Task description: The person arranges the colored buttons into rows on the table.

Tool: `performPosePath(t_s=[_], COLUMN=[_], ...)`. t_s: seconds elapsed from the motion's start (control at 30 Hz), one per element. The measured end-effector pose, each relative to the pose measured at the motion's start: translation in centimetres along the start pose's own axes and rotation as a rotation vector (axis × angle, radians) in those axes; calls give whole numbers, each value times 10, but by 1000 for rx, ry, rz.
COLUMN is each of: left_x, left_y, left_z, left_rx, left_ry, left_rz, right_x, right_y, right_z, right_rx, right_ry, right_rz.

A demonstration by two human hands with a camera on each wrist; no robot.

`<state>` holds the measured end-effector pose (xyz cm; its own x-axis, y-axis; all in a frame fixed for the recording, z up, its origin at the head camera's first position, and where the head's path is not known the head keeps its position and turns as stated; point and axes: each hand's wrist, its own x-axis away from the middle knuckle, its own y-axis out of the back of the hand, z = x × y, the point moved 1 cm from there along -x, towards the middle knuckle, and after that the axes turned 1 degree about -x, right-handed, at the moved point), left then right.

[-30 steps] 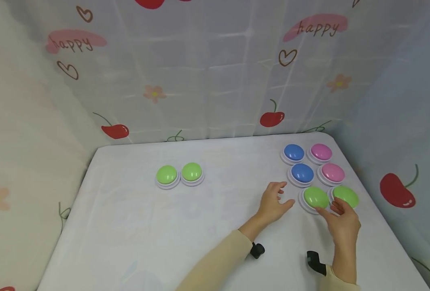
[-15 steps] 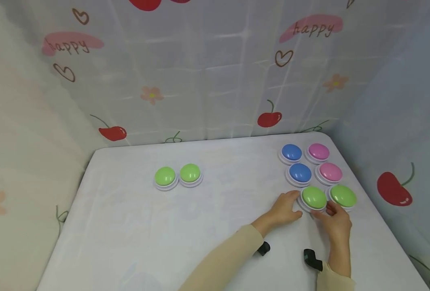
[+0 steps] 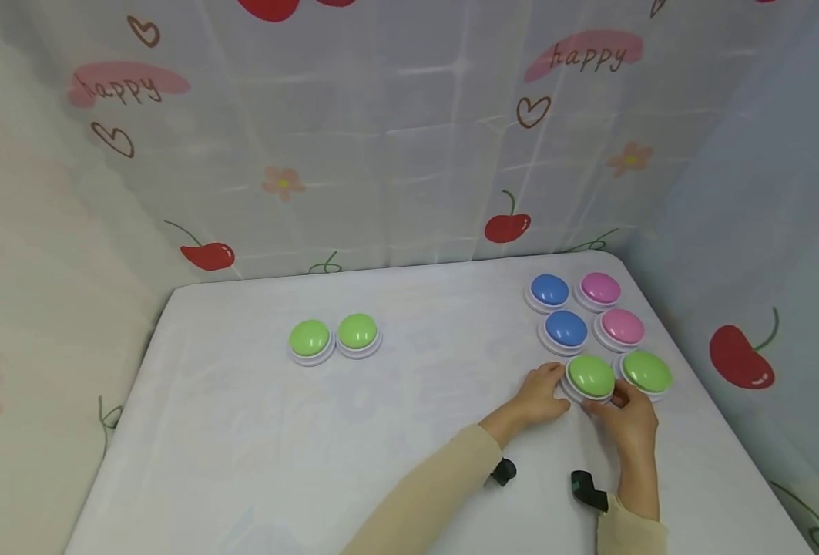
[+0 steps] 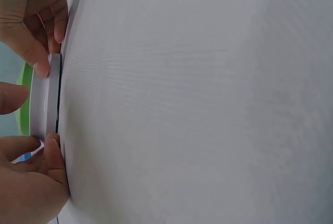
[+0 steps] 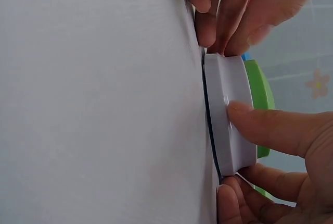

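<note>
A push button with a green dome (image 3: 592, 376) and white base is between the two hands at the right of the table. At its left edge, the left hand (image 3: 542, 395) grips the rim, with the thumb towards the front. The right hand (image 3: 632, 420) holds the opposite side. In the right wrist view, the right thumb (image 5: 268, 127) presses on the side of the white base (image 5: 237, 78) while its other fingers lie against the end. Low on the base, the left hand's fingertips (image 4: 52, 140) show in the left wrist view. A second green button (image 3: 648, 371) stands just right.
Behind the held button are two blue buttons (image 3: 566, 329) and two pink buttons (image 3: 622, 327), set close together. Two more green buttons (image 3: 357, 331) stand side by side at the table's left. A printed curtain (image 3: 395, 154) hangs beyond the white table (image 3: 298, 447).
The left hand has moved right and now grips the green button's left side. The right hand's fingers have come down from the second green button to the held button's right side.
</note>
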<state>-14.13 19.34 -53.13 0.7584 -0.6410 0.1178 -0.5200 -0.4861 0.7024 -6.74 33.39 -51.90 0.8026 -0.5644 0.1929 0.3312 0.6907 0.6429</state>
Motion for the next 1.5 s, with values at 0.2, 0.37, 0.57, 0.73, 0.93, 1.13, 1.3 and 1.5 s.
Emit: performPosePath(t_s=[0.2,0.37,0.57,0.73,0.93,1.13,1.3,1.5], left_x=[1,6,10,13,20,25,31,36], left_y=[0,0,0,3,11,18,27,39], left_z=[3,5,7,8,10,14,19,28], left_rx=[28,71,46,69,104,156,204,239], left_ry=[-8,-26,-51,-72,-136,-155,-127,-95], left_rz=[-42,-151,-292,-392,-490,-547,-564,-594], right_x=[3,6,10,15,20,24,23,20], right_y=[0,1,3,2,1,-5,-13,-25], right_z=[-2,-3,0,6,19,29,38,53], right_rx=[15,46,35,3,-39,-85,-109,-122], right_ry=[11,18,28,18,56,99,141,221], right_rz=[-1,4,17,56,70,48,47,46])
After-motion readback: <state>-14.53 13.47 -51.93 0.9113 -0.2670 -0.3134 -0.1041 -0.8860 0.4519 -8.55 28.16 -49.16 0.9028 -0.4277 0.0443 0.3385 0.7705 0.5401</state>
